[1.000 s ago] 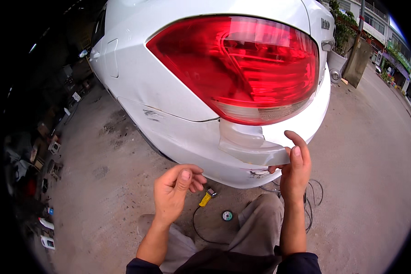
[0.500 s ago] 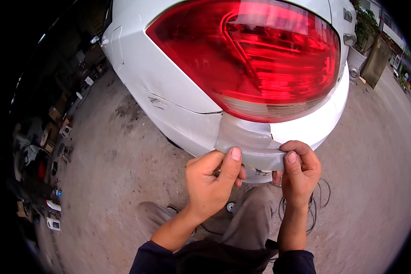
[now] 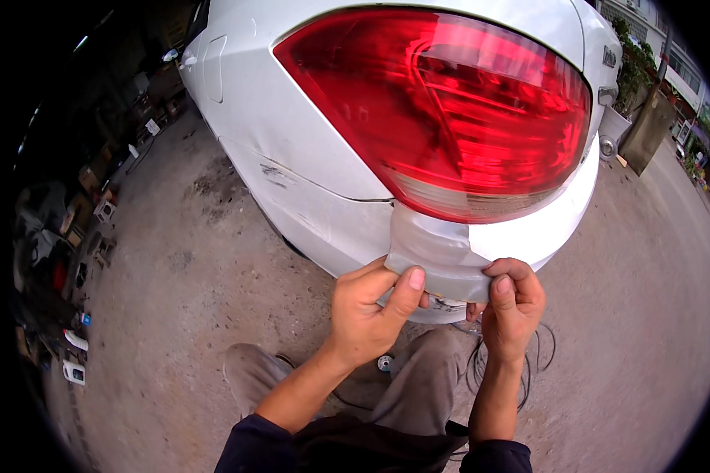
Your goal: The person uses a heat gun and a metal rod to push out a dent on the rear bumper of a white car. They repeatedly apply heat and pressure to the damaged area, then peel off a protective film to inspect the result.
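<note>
- A bare concrete yard (image 3: 213, 315) lay under a white car (image 3: 292, 118), with clutter in the dark strip along the left and a street with greenery at the upper right.
- The car's rear corner filled the upper view, its big red tail light (image 3: 450, 110) set just above the bumper (image 3: 528, 229).
- A grey patch (image 3: 438, 252) of sanded or filled surface sat on the bumper directly below the light, at its lower edge.
- The left hand (image 3: 371, 311) was curled shut, thumb pressed up against the patch's lower left edge.
- The right hand (image 3: 513, 303) was likewise curled, thumb on the patch's lower right edge, fingers tucked under the bumper lip.
- Whether either hand pinched a sheet or only pressed on the bumper could not be told.
- A coiled black cable (image 3: 540, 363) lay on the ground just beside the right forearm.
- A small round disc (image 3: 384, 363) lay by the person's knee (image 3: 426, 378).
</note>
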Motion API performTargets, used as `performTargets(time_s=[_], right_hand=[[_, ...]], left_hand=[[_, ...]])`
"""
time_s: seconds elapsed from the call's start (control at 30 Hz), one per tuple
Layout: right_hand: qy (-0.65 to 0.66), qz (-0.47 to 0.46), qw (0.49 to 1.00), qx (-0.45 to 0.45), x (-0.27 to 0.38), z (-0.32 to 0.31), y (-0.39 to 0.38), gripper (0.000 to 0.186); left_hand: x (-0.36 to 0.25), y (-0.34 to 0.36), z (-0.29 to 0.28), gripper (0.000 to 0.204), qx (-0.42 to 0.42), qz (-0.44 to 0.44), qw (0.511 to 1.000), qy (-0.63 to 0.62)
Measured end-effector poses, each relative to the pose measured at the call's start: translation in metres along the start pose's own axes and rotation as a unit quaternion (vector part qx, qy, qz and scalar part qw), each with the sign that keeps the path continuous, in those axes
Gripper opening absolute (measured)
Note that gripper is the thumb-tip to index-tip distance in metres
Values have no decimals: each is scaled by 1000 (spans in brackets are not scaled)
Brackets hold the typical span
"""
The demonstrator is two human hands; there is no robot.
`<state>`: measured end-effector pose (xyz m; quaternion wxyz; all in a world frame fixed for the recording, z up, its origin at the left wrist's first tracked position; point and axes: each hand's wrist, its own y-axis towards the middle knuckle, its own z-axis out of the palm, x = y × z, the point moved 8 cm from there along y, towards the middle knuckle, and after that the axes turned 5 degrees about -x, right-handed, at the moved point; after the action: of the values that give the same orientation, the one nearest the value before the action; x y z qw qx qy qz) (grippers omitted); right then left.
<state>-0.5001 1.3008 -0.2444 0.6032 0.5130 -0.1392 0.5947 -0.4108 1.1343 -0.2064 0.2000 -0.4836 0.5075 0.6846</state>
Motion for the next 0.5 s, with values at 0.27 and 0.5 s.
performTargets(time_s=[0.27, 0.5], right_hand=[[-11, 17, 1000, -8, 3, 2, 1, 25], [-22, 29, 999, -29, 7, 11, -5, 24]], left_hand=[[-1, 0, 0, 32, -30, -7, 999, -12], [2, -2, -1, 43, -88, -24, 994, -60]])
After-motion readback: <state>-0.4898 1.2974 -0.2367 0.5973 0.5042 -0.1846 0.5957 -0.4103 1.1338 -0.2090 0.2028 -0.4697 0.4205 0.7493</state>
